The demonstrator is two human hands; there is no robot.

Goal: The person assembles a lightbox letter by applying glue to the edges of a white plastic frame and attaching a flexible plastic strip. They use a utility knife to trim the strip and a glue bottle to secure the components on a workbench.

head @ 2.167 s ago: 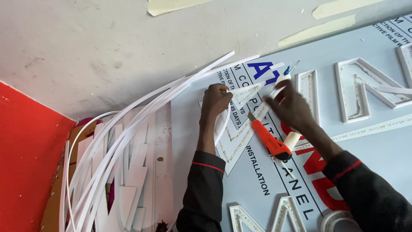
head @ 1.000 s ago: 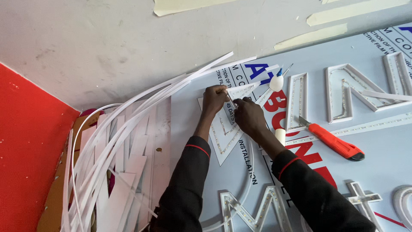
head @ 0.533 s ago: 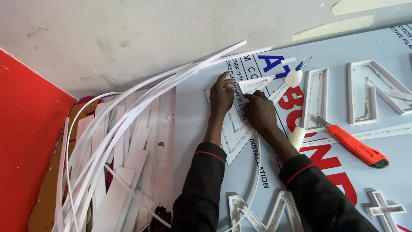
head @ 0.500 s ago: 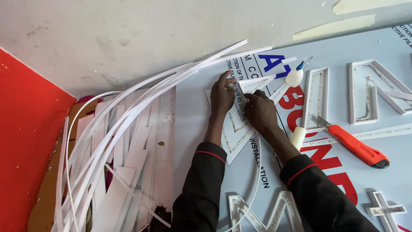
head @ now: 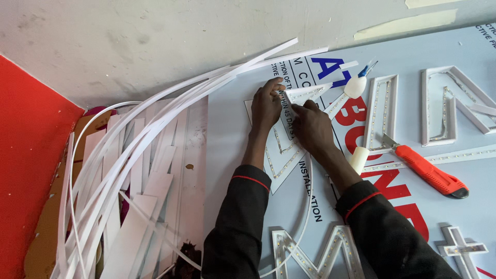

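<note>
White strip (head: pixel 305 92) under both hands, blue panel (head: pixel 232 129)

Pale blue-grey flat sign panel (head: pixel 232 134) across the right of the frame, printed with dark blue, red and black lettering. White channel letters (head: pixel 444 106) lined with rows of small pale dots. Orange-red utility knife (head: pixel 431 171) with black end cap, right of centre. White flexible plastic strips (head: pixel 155 111) fanning at left. Solid red wall surface (head: pixel 26 155) at far left. Black sleeves (head: pixel 237 227) with thin red cuff piping, bottom centre.
</note>
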